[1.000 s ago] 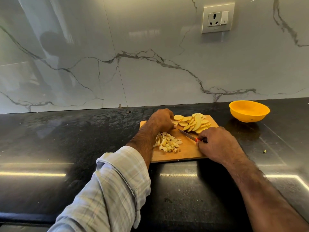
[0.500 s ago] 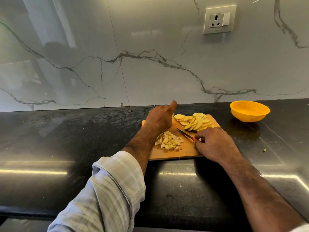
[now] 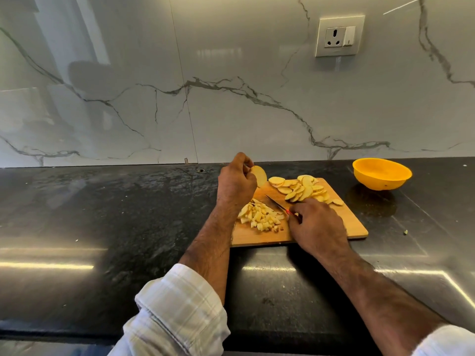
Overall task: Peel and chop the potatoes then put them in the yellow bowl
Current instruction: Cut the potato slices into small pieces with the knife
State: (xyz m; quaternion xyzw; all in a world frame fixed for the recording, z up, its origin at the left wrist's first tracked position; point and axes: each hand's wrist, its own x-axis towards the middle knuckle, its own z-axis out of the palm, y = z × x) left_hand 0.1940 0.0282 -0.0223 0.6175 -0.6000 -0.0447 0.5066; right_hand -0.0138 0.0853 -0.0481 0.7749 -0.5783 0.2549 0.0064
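Left hand pinches one potato slice lifted off the cutting board, likely bringing it to dice; right hand grips the knife beside diced pile, remaining slices board-far, yellow bowl apart on the table.

The way across the board to the yellow bowl is blocked by potato slices (a loose pile).

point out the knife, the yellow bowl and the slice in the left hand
knife [image 3: 275,203], head view, middle of the bare blade.
yellow bowl [image 3: 380,182], head view, front outer wall.
potato slice [image 3: 259,175], head view, its flat cut face, beside the left hand [image 3: 236,182] fingers that pinch it.
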